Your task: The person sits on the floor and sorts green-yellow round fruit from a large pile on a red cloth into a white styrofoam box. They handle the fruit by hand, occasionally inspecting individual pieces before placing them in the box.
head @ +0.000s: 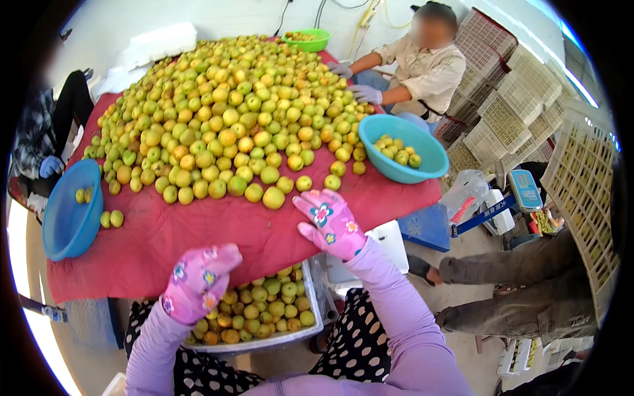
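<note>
A large heap of yellow-green fruit, apparently fresh jujubes, lies on a table covered with red cloth. My right hand, in a pink flowered glove, is palm down over the cloth at the heap's near edge. Its thumb is spread from the fingers, and no fruit shows in it. Nearer to me, my left hand hovers by the table's front edge, above a white foam box filled with the same fruit. Its fingers are bent together; the palm is hidden, so I cannot tell whether it holds anything.
A blue basin stands at the left edge, a turquoise basin at the right, a green bowl at the back. A gloved co-worker reaches into the heap. Stacked crates, a scale and another person's legs are right.
</note>
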Demonstrator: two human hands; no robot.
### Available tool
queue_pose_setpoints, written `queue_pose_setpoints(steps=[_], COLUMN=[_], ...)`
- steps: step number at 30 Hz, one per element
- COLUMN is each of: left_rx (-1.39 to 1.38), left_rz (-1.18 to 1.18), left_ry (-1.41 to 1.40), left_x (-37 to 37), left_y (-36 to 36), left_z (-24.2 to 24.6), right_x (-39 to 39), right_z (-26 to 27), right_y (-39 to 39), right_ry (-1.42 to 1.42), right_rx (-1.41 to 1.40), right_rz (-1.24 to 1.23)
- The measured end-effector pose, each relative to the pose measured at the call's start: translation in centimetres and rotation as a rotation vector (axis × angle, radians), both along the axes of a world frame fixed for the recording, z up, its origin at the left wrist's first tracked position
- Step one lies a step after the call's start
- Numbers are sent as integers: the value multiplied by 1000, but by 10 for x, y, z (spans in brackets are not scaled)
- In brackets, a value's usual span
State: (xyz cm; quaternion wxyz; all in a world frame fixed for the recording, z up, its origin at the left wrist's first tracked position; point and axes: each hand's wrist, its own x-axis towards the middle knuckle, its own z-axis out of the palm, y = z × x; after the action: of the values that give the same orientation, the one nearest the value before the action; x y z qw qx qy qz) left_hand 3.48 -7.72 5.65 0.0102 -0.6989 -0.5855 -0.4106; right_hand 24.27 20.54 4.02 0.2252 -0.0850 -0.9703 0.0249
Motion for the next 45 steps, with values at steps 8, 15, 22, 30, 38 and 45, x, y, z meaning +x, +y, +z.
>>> queue_pose_setpoints(steps=[8, 15, 22, 30, 38, 45], left_rx=[-147, -211, -223, -107, -3, -165], left_rz=[381, 362, 343, 334, 773, 967], left_ry=[211, 270, 250, 292, 159, 55], left_x=[-42, -46, -50, -66, -82, -73], left_y=[7, 20, 28, 49, 61, 58], left_z=[-25, -44, -44, -43, -39, -28], right_x=[-11, -18, -23, -37, -78, -110], right_z=[-8, -9, -11, -5, -7, -7], right_y=[-6, -6, -8, -7, -13, -34], right_ry=[50, 18, -34, -17, 305, 169], right_rx=[0, 23, 51, -175, -122, 111], right_rz=[28, -5, -43, -129, -250, -310])
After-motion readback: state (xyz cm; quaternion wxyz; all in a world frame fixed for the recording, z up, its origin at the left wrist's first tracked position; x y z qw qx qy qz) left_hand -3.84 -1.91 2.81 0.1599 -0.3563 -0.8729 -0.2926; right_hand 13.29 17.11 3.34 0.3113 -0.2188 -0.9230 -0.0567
